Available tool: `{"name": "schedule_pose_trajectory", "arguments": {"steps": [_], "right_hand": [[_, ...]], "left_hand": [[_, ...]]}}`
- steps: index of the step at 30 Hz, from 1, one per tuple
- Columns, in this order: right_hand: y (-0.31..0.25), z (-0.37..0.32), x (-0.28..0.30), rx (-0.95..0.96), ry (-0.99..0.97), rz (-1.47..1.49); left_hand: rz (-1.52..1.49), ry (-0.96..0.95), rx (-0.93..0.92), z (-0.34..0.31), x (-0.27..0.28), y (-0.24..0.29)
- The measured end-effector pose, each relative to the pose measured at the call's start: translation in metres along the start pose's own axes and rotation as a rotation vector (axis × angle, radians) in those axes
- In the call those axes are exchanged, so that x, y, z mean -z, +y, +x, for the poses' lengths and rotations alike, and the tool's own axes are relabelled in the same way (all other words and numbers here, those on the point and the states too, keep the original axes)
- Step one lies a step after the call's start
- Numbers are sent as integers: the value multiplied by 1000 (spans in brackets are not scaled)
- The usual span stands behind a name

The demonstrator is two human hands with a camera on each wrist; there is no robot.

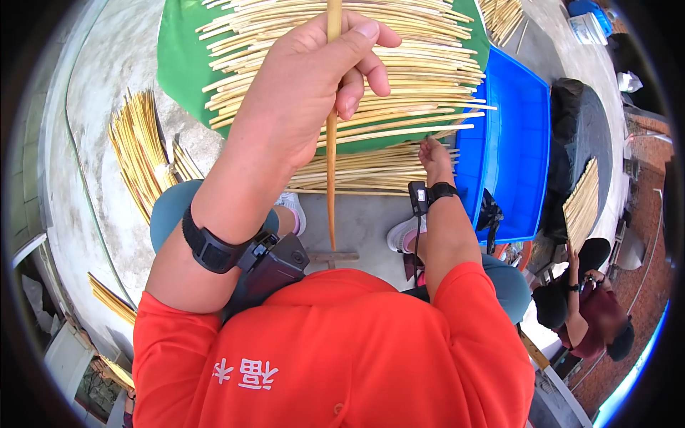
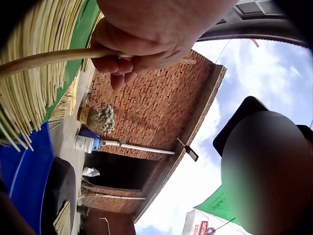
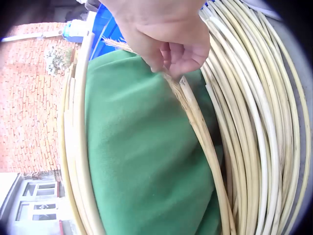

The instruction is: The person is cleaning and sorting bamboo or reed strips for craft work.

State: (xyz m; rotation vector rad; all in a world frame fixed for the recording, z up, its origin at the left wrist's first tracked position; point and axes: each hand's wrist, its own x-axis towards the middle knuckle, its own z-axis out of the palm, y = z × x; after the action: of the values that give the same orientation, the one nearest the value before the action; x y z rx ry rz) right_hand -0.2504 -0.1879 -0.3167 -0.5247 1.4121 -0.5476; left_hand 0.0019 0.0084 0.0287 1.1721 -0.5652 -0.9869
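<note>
Raised before the chest, my left hand (image 1: 314,85) grips a long tan stalk (image 1: 331,178) between thumb and fingers; it stands nearly upright in the head view and tapers downward. The same stalk (image 2: 54,58) runs out leftward from the hand in the left wrist view. Lower down, my right hand (image 1: 435,155) is at the edge of the green cloth (image 1: 187,89). Its thumb and fingers pinch a frayed fibrous strand (image 3: 177,92), which lies along a cut stalk. Many pale stalks (image 1: 428,71) are spread over the cloth, and more stalks (image 1: 385,171) lie beneath its near edge.
A blue plastic tub (image 1: 526,143) stands right of the cloth. Stalk bundles (image 1: 135,143) lie on the concrete at the left. At the right, another person (image 1: 585,317) holds a bundle (image 1: 581,200). A small wooden piece (image 1: 334,257) lies between my feet.
</note>
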Motion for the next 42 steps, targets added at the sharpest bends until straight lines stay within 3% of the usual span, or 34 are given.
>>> {"name": "schedule_pose_trajectory", "arguments": {"steps": [3,6,11,13,15,17,21,22,24,25,27,29,30,31,32,34,37,38,40,41,42], "right_hand": [[-10,-12,1,-35,-60,39],[-18,-30,4,52,-31,55],[-45,-73,20,458,107,-85],[-70,-105,20,559,291,-81],[-98,-119,39,680,322,-80],[-132,-149,42,863,409,-103],[-199,-227,42,1094,392,-70],[-210,-241,49,1238,379,-243],[-225,-281,48,1348,288,-310],[-236,-286,53,1359,277,-313],[-257,-288,59,1282,-32,-87],[-264,-299,50,1273,-79,-116],[-259,-313,37,1265,10,-186],[-244,-337,21,1325,83,-347],[-239,-339,26,1416,19,-652],[-207,-381,-4,1586,119,-967],[-209,-395,-18,1604,67,-1084],[-218,-385,-23,1607,70,-1098],[-231,-369,-41,1244,-287,-339],[-218,-369,-51,1179,-150,-413],[-215,-352,-45,1110,-208,-546]], "left_hand": [[53,-58,6,2,-6,-3],[120,-113,57,-1,-13,-5],[248,-109,-41,-1,-24,-15],[315,-93,-97,-1,-29,-16],[529,-111,-187,1,-35,-22],[525,-137,-218,5,-43,-35],[593,-238,-313,4,-62,-62],[576,-253,-320,4,-68,-68],[689,-409,-276,7,-83,-74],[645,-472,-283,2,-85,-74],[595,-619,-366,0,-97,-84],[414,-714,-381,-1,-120,-106],[307,-787,-303,7,-138,-123],[245,-828,-88,-11,-134,-104],[235,-810,8,-28,-127,-87],[148,-841,-4,-26,-142,-95],[80,-886,-34,-15,-155,-97],[90,-789,-52,-8,-158,-95],[-56,-600,-76,-10,-147,-79],[-145,-546,-51,-5,-144,-73],[-231,-495,-24,1,-143,-69]]}}
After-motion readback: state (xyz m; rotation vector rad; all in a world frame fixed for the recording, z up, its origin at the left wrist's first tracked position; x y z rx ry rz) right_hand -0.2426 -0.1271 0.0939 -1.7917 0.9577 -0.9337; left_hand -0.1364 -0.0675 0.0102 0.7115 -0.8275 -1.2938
